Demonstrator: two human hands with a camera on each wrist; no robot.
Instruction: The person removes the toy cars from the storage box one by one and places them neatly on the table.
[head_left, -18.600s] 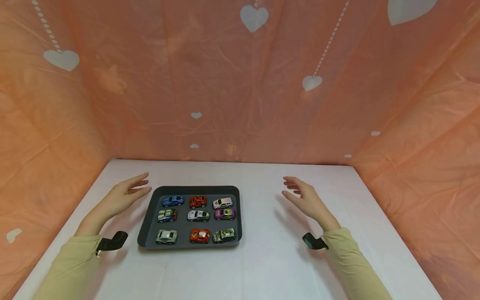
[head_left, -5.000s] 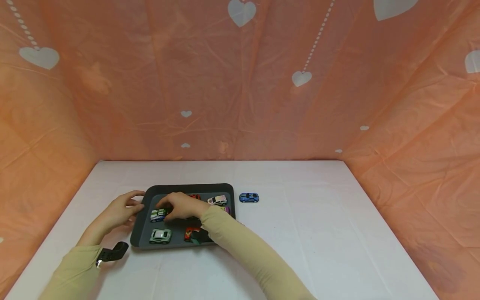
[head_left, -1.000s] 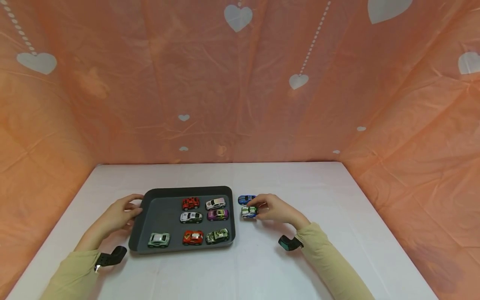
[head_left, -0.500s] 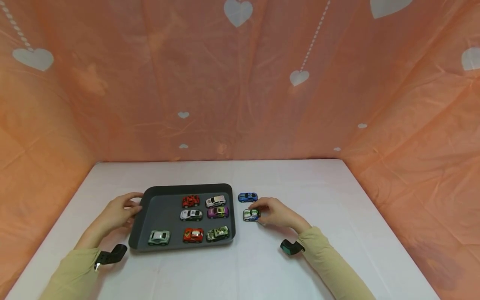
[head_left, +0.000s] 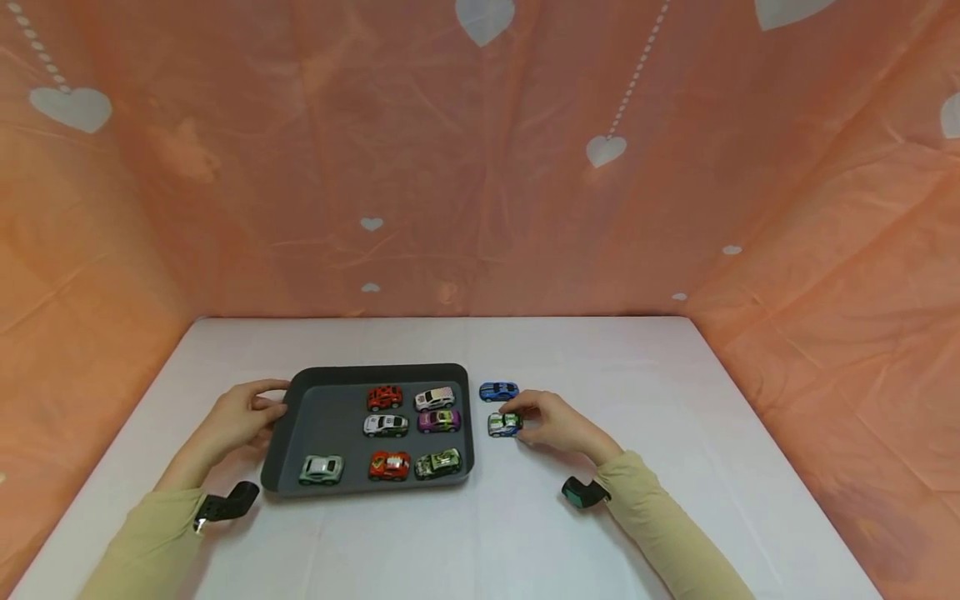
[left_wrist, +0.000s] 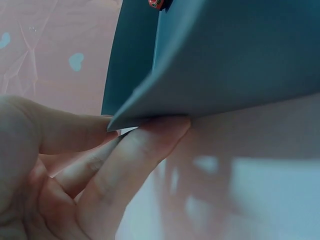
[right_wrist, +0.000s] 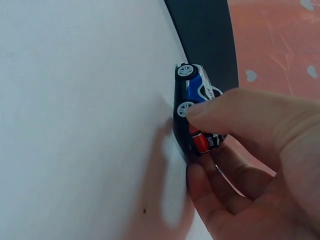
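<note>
My left hand (head_left: 237, 422) pinches the left rim of a dark grey tray (head_left: 311, 417); in the left wrist view the thumb and fingers lie on either side of its edge (left_wrist: 150, 102). Right of the tray, my right hand (head_left: 558, 425) pinches a green, white and blue toy car (head_left: 502, 424) at the table surface. Its thumb is against a wheel of that toy car (right_wrist: 196, 90) in the right wrist view. A blue toy car (head_left: 498, 391) stands just behind it on the table.
In the tray sit a red spotted car (head_left: 384, 397), a pale car (head_left: 434, 398), a white car (head_left: 386, 426), a purple car (head_left: 438, 421), a silver-green car (head_left: 321, 469), a red-orange car (head_left: 389, 466) and a camouflage car (head_left: 438, 463). Orange cloth (head_left: 420, 167) surrounds the white table (head_left: 600, 358).
Earlier, both the blue and the green-white cars left the tray for the table at its right, and my left hand took hold of the rim. Over the last second my hands barely move.
</note>
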